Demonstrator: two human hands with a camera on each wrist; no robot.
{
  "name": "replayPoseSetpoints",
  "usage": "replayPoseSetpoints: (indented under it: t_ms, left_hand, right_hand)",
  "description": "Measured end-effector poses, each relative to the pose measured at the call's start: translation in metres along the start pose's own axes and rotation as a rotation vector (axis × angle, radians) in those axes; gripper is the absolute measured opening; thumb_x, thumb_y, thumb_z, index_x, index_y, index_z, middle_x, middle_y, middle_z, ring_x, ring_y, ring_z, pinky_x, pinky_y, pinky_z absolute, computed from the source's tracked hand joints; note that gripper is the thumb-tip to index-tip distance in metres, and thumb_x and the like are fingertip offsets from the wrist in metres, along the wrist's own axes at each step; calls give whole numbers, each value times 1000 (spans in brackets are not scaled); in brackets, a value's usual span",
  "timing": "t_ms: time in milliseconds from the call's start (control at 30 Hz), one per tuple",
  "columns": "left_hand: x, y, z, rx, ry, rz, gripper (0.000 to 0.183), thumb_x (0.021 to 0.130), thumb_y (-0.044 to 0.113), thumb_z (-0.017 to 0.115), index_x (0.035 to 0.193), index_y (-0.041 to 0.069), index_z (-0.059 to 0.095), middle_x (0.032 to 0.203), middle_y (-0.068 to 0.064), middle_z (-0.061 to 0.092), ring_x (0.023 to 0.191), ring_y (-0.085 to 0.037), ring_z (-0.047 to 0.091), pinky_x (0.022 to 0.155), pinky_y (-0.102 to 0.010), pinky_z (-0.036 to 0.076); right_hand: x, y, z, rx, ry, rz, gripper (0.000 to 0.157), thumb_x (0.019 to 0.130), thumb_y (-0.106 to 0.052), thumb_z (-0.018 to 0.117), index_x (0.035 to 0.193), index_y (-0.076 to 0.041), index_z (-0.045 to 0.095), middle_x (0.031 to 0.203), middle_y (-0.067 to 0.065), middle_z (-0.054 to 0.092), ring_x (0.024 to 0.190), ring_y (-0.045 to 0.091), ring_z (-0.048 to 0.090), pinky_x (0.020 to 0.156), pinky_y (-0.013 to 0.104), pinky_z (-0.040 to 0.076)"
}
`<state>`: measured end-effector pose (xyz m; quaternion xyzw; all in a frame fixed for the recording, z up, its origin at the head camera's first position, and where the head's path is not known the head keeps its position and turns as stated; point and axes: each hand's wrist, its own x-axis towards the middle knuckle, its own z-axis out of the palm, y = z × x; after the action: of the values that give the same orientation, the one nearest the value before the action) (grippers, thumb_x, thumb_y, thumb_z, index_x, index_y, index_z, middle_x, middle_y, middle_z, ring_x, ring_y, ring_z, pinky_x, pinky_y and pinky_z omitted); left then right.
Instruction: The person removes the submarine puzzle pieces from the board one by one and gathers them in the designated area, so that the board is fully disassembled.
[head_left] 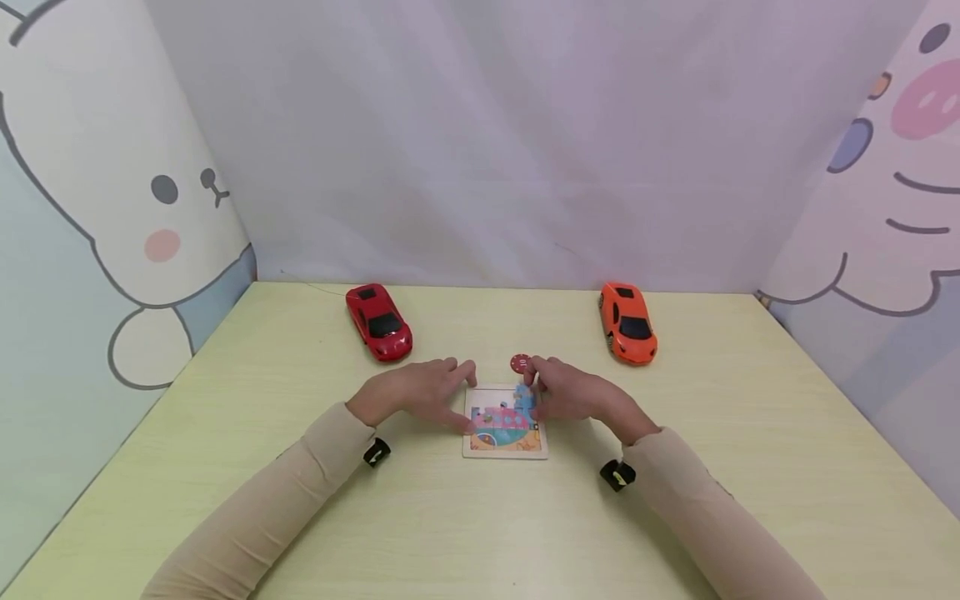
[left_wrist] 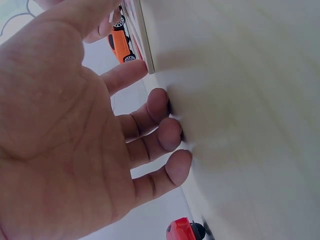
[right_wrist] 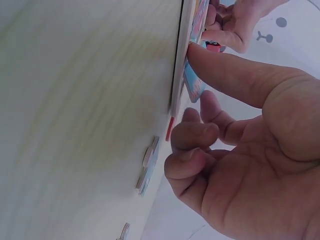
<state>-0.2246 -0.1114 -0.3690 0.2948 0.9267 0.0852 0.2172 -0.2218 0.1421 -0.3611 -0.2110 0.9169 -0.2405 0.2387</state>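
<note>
A jigsaw puzzle tray with a pale rim and a pink, teal and sand-coloured picture lies between the hands. My left hand rests at its left side, thumb over the lower left of the picture and index finger at the upper left corner. In the left wrist view, the other relaxed fingertips rest on the table. My right hand pinches a blue puzzle piece between thumb and index finger at the upper right of the tray. That piece is tilted, and its remaining fingers are curled.
Beyond the tray lies a round red chip. A red toy car stands at the back left, an orange toy car at the back right. Loose puzzle pieces lie on the table beside the right hand. A curtain hangs behind.
</note>
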Motion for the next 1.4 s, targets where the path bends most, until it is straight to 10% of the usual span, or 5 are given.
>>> replayPoseSetpoints:
  t_ms: [1400]
  left_hand:
    - [1, 0, 1, 11, -7, 0, 66, 85, 55, 73, 133, 21, 42, 114, -2, 53, 103, -19, 52, 84, -35, 47]
  right_hand:
    - [-3, 6, -13, 46, 135, -81, 10, 97, -10, 65, 103, -7, 59, 93, 6, 57, 81, 20, 52, 67, 31, 44]
